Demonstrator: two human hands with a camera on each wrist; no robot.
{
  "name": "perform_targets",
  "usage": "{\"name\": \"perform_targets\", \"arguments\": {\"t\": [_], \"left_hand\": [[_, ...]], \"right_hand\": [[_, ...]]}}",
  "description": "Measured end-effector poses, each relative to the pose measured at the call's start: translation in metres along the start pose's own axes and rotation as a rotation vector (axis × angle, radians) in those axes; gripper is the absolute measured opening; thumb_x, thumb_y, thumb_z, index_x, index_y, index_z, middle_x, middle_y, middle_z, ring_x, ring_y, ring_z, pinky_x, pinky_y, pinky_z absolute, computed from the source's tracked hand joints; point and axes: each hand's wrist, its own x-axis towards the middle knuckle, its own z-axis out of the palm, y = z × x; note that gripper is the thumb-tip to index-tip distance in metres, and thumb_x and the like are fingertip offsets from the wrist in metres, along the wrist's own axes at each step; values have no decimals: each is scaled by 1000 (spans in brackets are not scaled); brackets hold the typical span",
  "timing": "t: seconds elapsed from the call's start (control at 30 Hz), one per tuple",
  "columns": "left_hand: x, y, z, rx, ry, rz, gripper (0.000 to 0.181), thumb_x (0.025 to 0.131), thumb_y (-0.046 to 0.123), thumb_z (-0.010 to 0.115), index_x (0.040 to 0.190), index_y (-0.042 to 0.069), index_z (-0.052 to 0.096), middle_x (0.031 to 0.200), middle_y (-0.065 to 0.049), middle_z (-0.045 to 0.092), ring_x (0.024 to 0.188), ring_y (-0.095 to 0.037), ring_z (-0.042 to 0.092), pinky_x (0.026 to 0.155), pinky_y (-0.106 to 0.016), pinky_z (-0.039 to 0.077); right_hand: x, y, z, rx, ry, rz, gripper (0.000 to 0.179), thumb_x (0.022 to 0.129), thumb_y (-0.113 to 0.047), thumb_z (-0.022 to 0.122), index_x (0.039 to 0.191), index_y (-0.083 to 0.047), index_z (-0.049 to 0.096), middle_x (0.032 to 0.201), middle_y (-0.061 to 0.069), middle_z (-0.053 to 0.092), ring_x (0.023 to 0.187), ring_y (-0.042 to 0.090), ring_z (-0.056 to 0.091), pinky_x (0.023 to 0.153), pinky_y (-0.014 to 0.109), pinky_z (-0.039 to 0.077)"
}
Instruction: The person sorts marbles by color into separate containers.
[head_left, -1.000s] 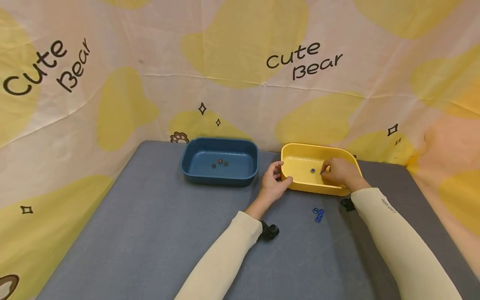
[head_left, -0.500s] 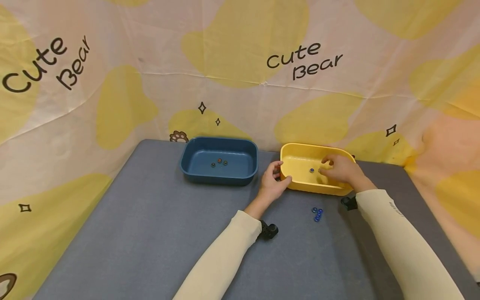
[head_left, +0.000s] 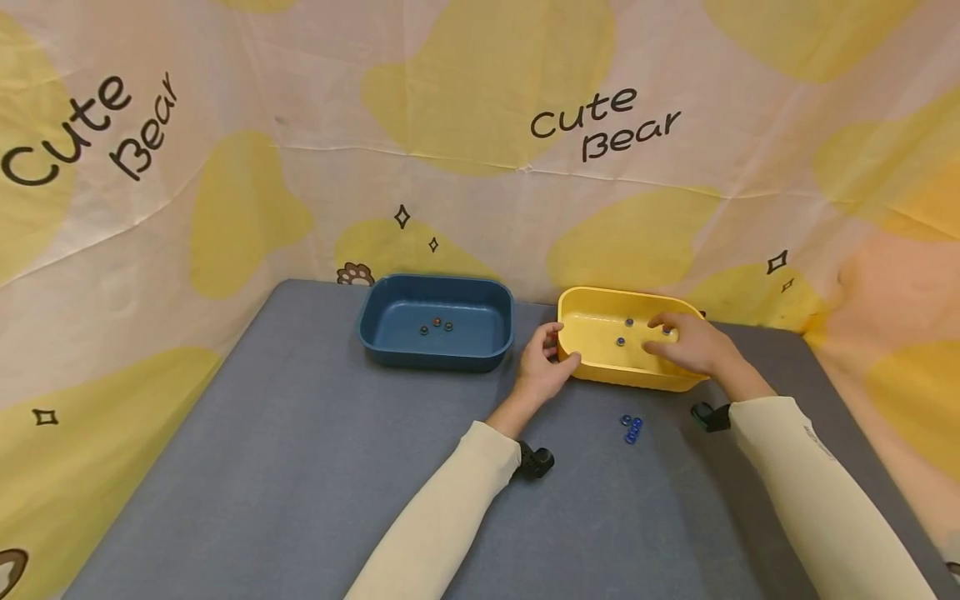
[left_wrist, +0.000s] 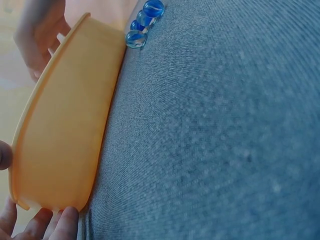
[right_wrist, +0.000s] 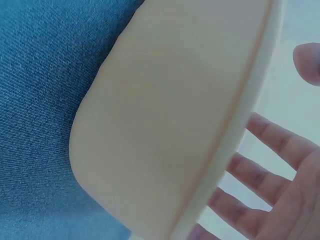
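A yellow plastic bin (head_left: 637,377) stands at the back right of the table. My left hand (head_left: 542,367) grips its left end, thumb at the front corner and fingers against the end wall. Over the bin's right part, my right hand (head_left: 693,342) has its thumb and fingers spread apart, with nothing pinched between them. Inside lie a blue marble (head_left: 620,342), a second marble (head_left: 629,322) farther back and a third marble (head_left: 667,331) seen between the right thumb and fingers. In the right wrist view the bin's wall (right_wrist: 160,125) hides the marbles.
Several blue glass marbles (head_left: 633,428) lie clustered on the grey cloth table (head_left: 300,467) in front of the yellow bin. To the left stands a dark blue bin (head_left: 438,360) with three small brownish marbles (head_left: 437,322) inside. A patterned cloth backdrop (head_left: 465,167) rises behind.
The right hand has let go of a marble in the yellow bin, spread its fingers and drawn back to the right. More marbles now show in the bin. The left hand keeps its grip.
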Motion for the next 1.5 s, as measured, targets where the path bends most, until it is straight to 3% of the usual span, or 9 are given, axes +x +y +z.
{"name": "perform_targets", "arguments": {"t": [0.7, 0.97, 1.3, 1.5], "left_hand": [[0, 1, 0, 5, -4, 2, 52, 83, 20, 71, 131, 15, 51, 125, -10, 57, 111, -25, 61, 94, -33, 52], [1, -1, 0, 20, -5, 6, 53, 82, 20, 71, 131, 14, 51, 125, -10, 57, 111, -25, 61, 95, -33, 51], [1, -2, -1, -2, -18, 7, 53, 83, 21, 71, 132, 13, 51, 126, -11, 57, 111, -25, 61, 95, -33, 52], [2, -2, -1, -2, -13, 13, 53, 82, 20, 71, 131, 14, 51, 125, -11, 57, 110, -25, 61, 96, -34, 51]], "right_hand": [[-48, -18, -3, 23, 80, -25, 60, 92, -53, 52, 135, -11, 51, 134, 23, 54, 117, 44, 53, 84, 63, 44], [-62, -21, -3, 14, 113, -53, 55, 91, -47, 57, 133, -11, 54, 132, 22, 56, 115, 43, 54, 85, 62, 44], [-81, -24, 5, 29, 147, -71, 51, 90, -43, 61, 129, -11, 56, 133, 17, 56, 112, 41, 58, 82, 59, 48], [-91, -26, 13, 29, 171, -81, 46, 86, -41, 67, 122, -13, 62, 124, 13, 63, 107, 38, 60, 82, 57, 48]]}}
